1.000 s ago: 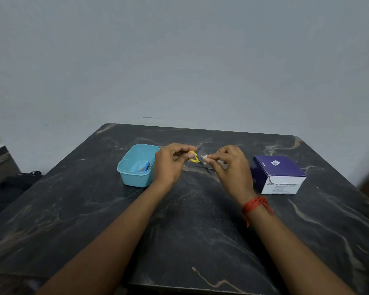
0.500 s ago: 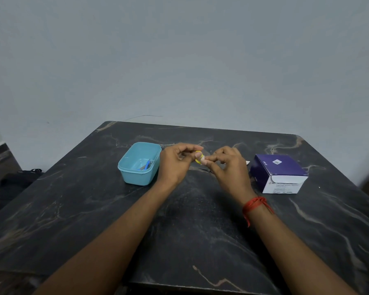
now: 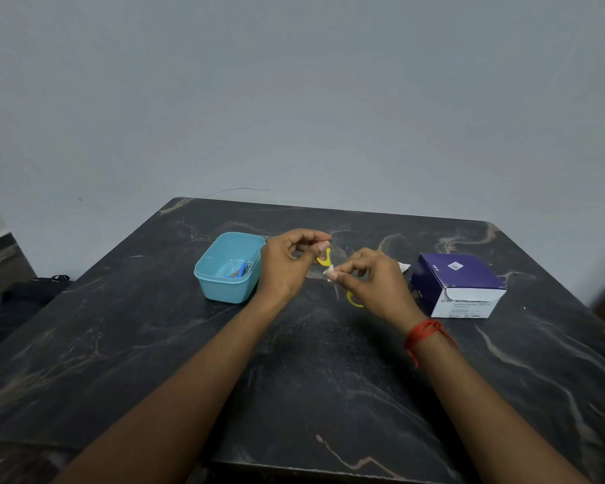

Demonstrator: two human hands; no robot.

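As left hand (image 3: pixel 283 264) holds scissors (image 3: pixel 325 257), right (image 3: pixel 375 281) pinches swab (image 3: pixel 329 273).

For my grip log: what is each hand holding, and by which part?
The left hand pinches small yellow-handled scissors by the upper handle loop. The right hand pinches a white swab by one end, at the fingertips.

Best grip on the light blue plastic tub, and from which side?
Probably pinch the near wall of the light blue plastic tub under its flared rim, coming from front-left. The open top lets fingers hook inside, and the lip resists slipping. The left hand crowds its right side, and the small blue tools lie inside toward the right.
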